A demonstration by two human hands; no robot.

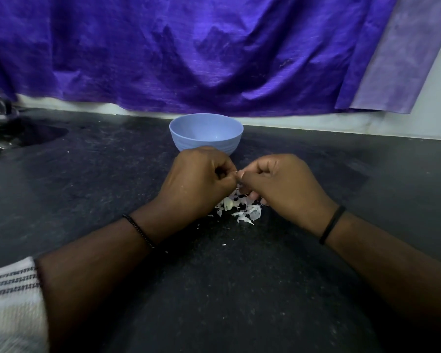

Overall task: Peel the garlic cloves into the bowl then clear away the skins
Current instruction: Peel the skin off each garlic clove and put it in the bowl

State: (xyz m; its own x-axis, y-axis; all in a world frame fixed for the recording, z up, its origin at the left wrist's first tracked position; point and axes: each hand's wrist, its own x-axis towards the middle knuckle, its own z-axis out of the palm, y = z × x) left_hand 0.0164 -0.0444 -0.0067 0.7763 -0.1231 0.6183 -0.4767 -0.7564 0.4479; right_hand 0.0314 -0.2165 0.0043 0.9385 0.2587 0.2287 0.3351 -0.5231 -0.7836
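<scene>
Both hands together over the skins (239,208): left hand (196,179) and right hand (278,182) pinch a clove (238,174) between fingertips, clove mostly hidden. Bowl (206,132) just behind hands, on surface (112,174); looks empty inside as far as seen.

Risks: clove could slip from pinch & drop into skins pile; flakes stuck to it may ride into bowl. Knuckles near bowl rim, a nudge is poss.

Around: purple cloth (189,52) hangs behind; shiny obj far left, unclear. Nothing blocks path to bowl.
</scene>
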